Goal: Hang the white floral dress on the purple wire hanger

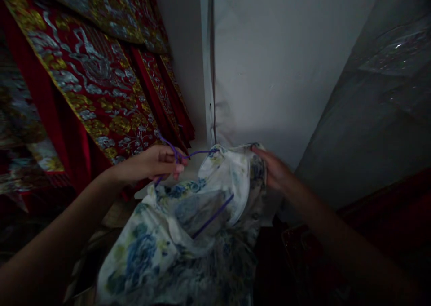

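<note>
A white garment with blue and yellow-green flowers (pixel 141 247) hangs in front of me on a purple clothes hanger (pixel 213 217). My left hand (pixel 164 163) pinches the hanger at the neck below its hook, which points up and left. One hanger arm runs from there into the garment's right shoulder, and the lower bar shows through the neck opening. At that right shoulder, my right hand (pixel 272 166) grips the fabric, its fingers partly behind the cloth. The garment's lower part is dim and cut off by the frame's bottom edge.
Red cloth panels embroidered in gold and silver (pixel 101 72) hang at the left. A pale wall (pixel 276 63) with a vertical strip (pixel 208 63) stands ahead. Translucent plastic sheeting (pixel 377 108) covers the right side. Dark red fabric (pixel 397 207) lies below it.
</note>
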### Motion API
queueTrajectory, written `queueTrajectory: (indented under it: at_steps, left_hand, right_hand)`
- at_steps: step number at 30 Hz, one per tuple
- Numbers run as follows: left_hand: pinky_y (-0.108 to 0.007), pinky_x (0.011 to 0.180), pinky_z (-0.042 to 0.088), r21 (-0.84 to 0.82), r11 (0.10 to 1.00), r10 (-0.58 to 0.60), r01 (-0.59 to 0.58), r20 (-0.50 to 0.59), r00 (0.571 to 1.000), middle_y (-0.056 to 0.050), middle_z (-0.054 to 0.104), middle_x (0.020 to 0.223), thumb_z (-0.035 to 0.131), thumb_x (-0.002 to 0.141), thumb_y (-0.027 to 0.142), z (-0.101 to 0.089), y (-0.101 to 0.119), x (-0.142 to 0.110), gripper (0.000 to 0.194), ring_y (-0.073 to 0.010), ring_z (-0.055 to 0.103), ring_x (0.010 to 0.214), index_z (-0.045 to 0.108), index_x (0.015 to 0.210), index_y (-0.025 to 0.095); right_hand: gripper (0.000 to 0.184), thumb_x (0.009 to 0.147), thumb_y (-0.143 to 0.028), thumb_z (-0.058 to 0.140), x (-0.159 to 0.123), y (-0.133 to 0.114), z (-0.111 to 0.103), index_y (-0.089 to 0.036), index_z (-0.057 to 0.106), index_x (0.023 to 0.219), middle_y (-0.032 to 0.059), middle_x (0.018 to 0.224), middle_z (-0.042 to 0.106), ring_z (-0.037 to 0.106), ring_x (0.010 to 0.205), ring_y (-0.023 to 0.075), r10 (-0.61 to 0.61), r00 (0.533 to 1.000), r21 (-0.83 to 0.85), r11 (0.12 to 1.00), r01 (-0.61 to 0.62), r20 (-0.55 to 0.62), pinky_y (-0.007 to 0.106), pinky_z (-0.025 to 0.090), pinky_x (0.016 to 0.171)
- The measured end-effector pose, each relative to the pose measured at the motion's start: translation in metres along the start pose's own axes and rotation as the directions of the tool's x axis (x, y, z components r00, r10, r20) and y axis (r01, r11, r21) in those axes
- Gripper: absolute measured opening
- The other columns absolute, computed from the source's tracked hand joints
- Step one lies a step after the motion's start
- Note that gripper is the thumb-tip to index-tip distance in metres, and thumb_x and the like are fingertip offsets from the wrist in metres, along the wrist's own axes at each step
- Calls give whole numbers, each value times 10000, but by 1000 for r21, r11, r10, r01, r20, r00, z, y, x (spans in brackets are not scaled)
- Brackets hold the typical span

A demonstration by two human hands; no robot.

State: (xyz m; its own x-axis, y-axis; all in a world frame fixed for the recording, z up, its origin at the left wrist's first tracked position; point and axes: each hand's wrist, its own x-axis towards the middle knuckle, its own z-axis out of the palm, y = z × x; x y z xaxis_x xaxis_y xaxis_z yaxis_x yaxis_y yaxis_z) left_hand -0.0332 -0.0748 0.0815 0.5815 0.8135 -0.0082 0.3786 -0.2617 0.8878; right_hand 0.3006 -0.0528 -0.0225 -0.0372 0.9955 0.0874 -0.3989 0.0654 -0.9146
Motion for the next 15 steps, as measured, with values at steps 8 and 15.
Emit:
queueTrajectory:
  at_steps: [8, 15]
  left_hand:
    - [-237, 574, 470, 60, 967, 212, -247, -725, 656, -61, 721, 905, 688, 825, 502, -23, -32, 14, 371, -159, 609, 720, 710, 1014, 184]
    - [-312, 740, 483, 645, 724, 687, -246, -641, 342, -25, 663, 927, 608, 924, 255, 5, -54, -29, 100, -181, 606, 829, 663, 1007, 244]
  right_hand:
    - [172, 910, -283, 530, 65, -65, 14, -234, 690, 870, 10, 729, 747, 746, 723, 222, -168, 959, 112, 974, 197, -230, 382, 634, 750]
    - [220, 932, -436, 568, 58, -34, -14, -252, 663, 859, 34, 717, 736, 754, 790, 256, -218, 929, 90, 963, 255, -298, 418, 643, 777]
